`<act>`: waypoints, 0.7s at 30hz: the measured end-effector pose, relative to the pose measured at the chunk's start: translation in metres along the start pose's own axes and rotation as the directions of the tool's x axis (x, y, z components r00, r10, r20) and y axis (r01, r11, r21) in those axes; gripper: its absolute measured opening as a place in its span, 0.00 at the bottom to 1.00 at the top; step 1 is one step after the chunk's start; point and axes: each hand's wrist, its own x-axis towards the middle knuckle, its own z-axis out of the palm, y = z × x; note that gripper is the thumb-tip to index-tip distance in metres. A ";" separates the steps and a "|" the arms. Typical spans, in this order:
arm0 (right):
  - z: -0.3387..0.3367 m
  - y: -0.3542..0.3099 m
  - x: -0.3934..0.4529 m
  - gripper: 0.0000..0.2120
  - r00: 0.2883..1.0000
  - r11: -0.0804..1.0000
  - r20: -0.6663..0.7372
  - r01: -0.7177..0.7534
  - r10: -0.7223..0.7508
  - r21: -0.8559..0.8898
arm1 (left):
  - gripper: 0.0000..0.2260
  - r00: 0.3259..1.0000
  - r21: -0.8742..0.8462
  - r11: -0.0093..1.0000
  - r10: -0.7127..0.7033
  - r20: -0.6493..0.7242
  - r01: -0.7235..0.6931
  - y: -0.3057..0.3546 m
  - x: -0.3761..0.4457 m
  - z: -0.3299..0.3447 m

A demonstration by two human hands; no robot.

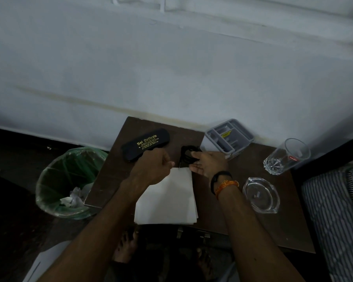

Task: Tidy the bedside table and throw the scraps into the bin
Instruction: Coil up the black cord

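Observation:
A coiled black cable (189,152) lies bunched at the middle of the dark brown bedside table (259,226). My right hand (209,162) is shut on the coil from the right. The cable's loose end with its metal plug (179,167) hangs down to the top edge of a stack of white paper (167,200). My left hand (154,166) has its fingers curled just left of that plug, with a small gap showing between them. A green bin (49,174) with a clear liner stands on the floor to the left, holding crumpled scraps (72,199).
A black spectacle case (145,144) lies at the table's back left. A grey divided tray (229,137) sits at the back by the wall. A glass tumbler (286,156) and a glass ashtray (261,194) stand to the right. A striped mattress (338,216) borders the right side.

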 end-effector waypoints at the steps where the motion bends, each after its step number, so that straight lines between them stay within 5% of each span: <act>1: 0.003 0.000 0.002 0.13 1.000 1.000 0.009 -0.007 0.007 0.017 | 0.09 1.000 0.006 1.000 0.003 0.020 -0.003 -0.002 -0.001 -0.001; 5: 0.015 0.002 0.014 0.06 0.999 0.999 0.034 -0.002 0.001 0.032 | 0.10 0.996 0.043 0.999 -0.019 0.085 0.016 -0.006 -0.003 -0.003; 15: 0.035 0.006 0.034 0.10 0.992 0.989 -0.078 0.108 -0.100 0.099 | 0.16 0.987 0.090 0.996 -0.035 0.156 0.021 -0.012 -0.002 -0.004; 18: 0.038 0.007 0.033 0.13 0.983 0.989 -0.105 0.149 -0.147 0.006 | 0.17 0.985 0.093 0.995 -0.037 0.171 0.021 -0.013 -0.001 -0.005; 21: 0.035 0.007 0.028 0.17 0.950 0.925 -0.123 0.243 -0.288 -0.291 | 0.17 0.985 0.107 0.994 -0.037 0.170 0.019 -0.012 -0.001 -0.006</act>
